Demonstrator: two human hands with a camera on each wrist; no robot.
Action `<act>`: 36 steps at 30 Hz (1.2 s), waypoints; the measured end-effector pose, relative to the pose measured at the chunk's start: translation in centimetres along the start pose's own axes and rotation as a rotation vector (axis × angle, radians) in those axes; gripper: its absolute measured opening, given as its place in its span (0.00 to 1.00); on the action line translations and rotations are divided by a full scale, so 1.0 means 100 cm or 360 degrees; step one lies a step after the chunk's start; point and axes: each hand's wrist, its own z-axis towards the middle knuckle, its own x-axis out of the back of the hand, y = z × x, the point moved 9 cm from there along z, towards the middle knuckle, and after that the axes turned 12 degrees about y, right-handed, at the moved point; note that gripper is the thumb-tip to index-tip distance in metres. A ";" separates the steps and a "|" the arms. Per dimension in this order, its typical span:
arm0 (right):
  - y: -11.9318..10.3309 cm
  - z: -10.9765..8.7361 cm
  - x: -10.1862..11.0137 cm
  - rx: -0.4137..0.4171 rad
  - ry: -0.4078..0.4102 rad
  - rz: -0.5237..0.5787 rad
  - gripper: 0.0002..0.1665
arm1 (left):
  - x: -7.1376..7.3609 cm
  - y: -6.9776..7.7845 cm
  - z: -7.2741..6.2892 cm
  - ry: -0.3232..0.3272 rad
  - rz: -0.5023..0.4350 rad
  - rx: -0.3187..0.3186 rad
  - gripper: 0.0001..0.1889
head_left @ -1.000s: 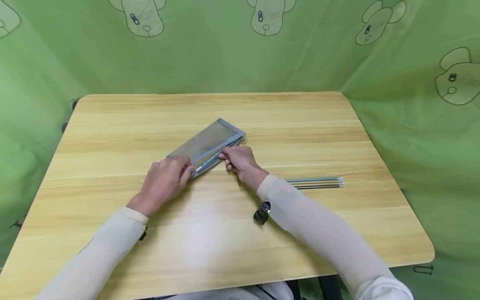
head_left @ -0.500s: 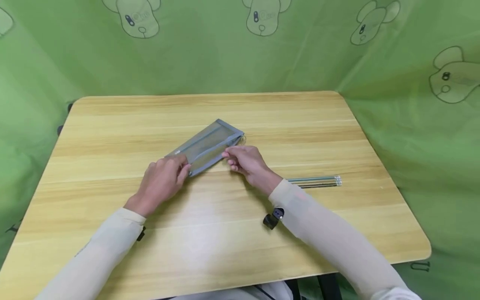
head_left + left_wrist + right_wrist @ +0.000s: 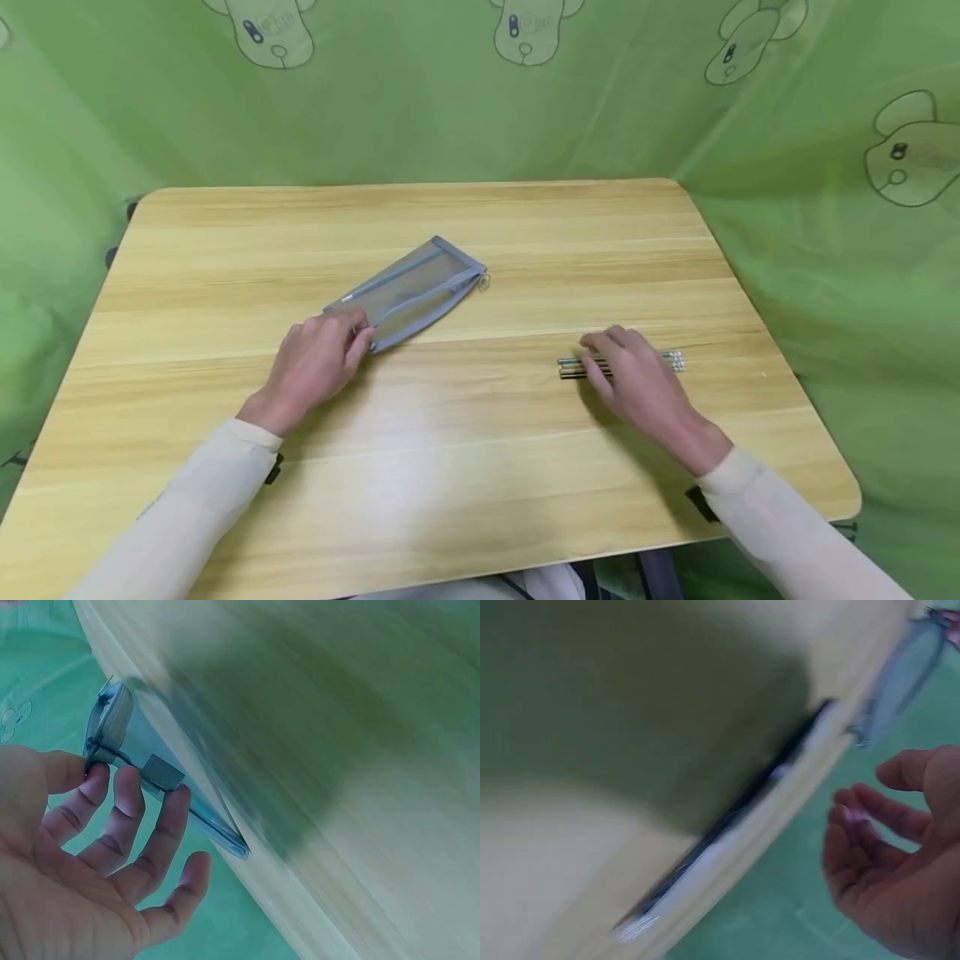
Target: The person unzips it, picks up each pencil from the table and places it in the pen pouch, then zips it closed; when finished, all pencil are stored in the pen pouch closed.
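Observation:
A grey-blue zip pencil pouch (image 3: 420, 287) with see-through mesh lies aslant on the table, its zipped side gaping. Inside it, along the far edge, shows one pencil (image 3: 390, 277). My left hand (image 3: 318, 354) holds the pouch's near left corner; in the left wrist view the thumb and forefinger pinch the pouch end (image 3: 109, 724), other fingers curving loosely. Over to the right, my right hand (image 3: 637, 383) is above a row of several pencils (image 3: 568, 368), partly covering them. Its fingers are loosely bent with nothing between them in the right wrist view, where the pencils (image 3: 735, 817) look blurred.
The wood-grain table (image 3: 450, 467) has rounded corners. Green cloth (image 3: 420, 125) with printed bear heads hangs behind it and at both sides. A small ring pull (image 3: 484, 282) hangs at the pouch's right corner.
A pencil at the pouch's opening slid to its far edge inside. My right hand left the pouch and moved right, over the loose pencils. The left hand stayed at the pouch corner.

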 end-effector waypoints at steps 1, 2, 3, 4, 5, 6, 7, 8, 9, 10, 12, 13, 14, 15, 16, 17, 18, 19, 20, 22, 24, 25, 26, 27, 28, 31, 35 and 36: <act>0.002 -0.009 0.004 0.0091 0.0055 -0.0089 0.15 | 0.001 0.000 0.000 0.0004 -0.0003 -0.0002 0.10; 0.003 -0.017 0.007 0.0165 0.0099 -0.0158 0.16 | 0.001 0.000 0.000 0.0007 -0.0008 -0.0004 0.10; 0.006 -0.026 0.009 0.0225 0.0136 -0.0211 0.17 | 0.001 0.000 0.000 0.0007 -0.0013 -0.0007 0.10; 0.009 -0.034 0.010 0.0268 0.0167 -0.0242 0.18 | 0.002 0.000 0.000 0.0008 -0.0015 -0.0014 0.10; 0.012 -0.040 0.010 0.0293 0.0187 -0.0257 0.19 | 0.002 0.001 0.000 0.0011 -0.0017 -0.0022 0.10; 0.015 -0.046 0.010 0.0309 0.0201 -0.0263 0.21 | 0.003 0.001 0.000 0.0015 -0.0015 -0.0030 0.10; 0.018 -0.051 0.010 0.0317 0.0212 -0.0269 0.22 | 0.003 0.001 0.000 0.0021 -0.0011 -0.0035 0.10; 0.021 -0.055 0.009 0.0317 0.0217 -0.0268 0.22 | 0.003 0.002 0.000 0.0026 -0.0010 -0.0039 0.10; 0.023 -0.058 0.008 0.0316 0.0222 -0.0269 0.23 | 0.004 0.002 0.001 0.0031 -0.0004 -0.0043 0.10; 0.025 -0.060 0.008 0.0316 0.0225 -0.0267 0.24 | 0.004 0.002 0.001 0.0035 0.0000 -0.0044 0.10; 0.028 -0.063 0.006 0.0323 0.0226 -0.0270 0.24 | 0.004 0.001 0.002 0.0035 -0.0002 -0.0032 0.10; 0.029 -0.064 0.005 0.0329 0.0229 -0.0272 0.23 | 0.004 0.001 0.002 0.0030 -0.0004 -0.0027 0.10; 0.029 -0.064 0.005 0.0338 0.0234 -0.0271 0.23 | 0.004 0.000 0.002 0.0025 -0.0006 -0.0022 0.10; 0.029 -0.065 0.005 0.0346 0.0238 -0.0269 0.23 | 0.004 0.000 0.001 0.0021 -0.0010 -0.0019 0.10; 0.029 -0.065 0.005 0.0353 0.0243 -0.0265 0.22 | 0.003 0.000 0.001 0.0018 -0.0016 -0.0014 0.10; 0.029 -0.065 0.005 0.0357 0.0248 -0.0258 0.22 | 0.003 0.000 0.001 0.0018 -0.0019 -0.0011 0.10; 0.030 -0.066 0.005 0.0357 0.0252 -0.0247 0.22 | 0.003 0.000 0.001 0.0020 -0.0019 -0.0012 0.10; 0.030 -0.066 0.005 0.0353 0.0257 -0.0230 0.22 | 0.004 0.000 0.001 0.0024 -0.0021 -0.0015 0.10; 0.030 -0.066 0.005 0.0343 0.0260 -0.0210 0.21 | 0.004 0.000 0.001 0.0028 -0.0021 -0.0017 0.10; 0.030 -0.066 0.005 0.0319 0.0263 -0.0158 0.20 | 0.004 0.000 0.001 0.0033 -0.0021 -0.0021 0.10; 0.030 -0.066 0.005 0.0282 0.0264 -0.0106 0.19 | 0.004 0.000 0.002 0.0038 -0.0017 -0.0029 0.10; 0.031 -0.066 0.005 0.0264 0.0265 -0.0090 0.19 | 0.004 -0.001 0.002 0.0039 -0.0017 -0.0029 0.10; 0.032 -0.065 0.005 0.0248 0.0265 -0.0081 0.19 | 0.004 -0.001 0.002 0.0039 -0.0016 -0.0029 0.10; 0.033 -0.065 0.005 0.0234 0.0262 -0.0075 0.19 | 0.004 -0.001 0.002 0.0039 -0.0016 -0.0029 0.10; 0.034 -0.064 0.005 0.0225 0.0260 -0.0080 0.19 | 0.004 -0.002 0.002 0.0038 -0.0013 -0.0029 0.10; 0.036 -0.063 0.004 0.0226 0.0245 -0.0108 0.16 | 0.003 -0.003 0.002 0.0030 -0.0013 -0.0023 0.10; 0.034 -0.063 0.003 0.0294 0.0209 -0.0124 0.12 | 0.002 -0.004 0.003 0.0018 -0.0016 -0.0011 0.10; 0.034 -0.063 0.003 0.0317 0.0197 -0.0124 0.12 | 0.001 -0.004 0.003 0.0016 -0.0017 -0.0009 0.10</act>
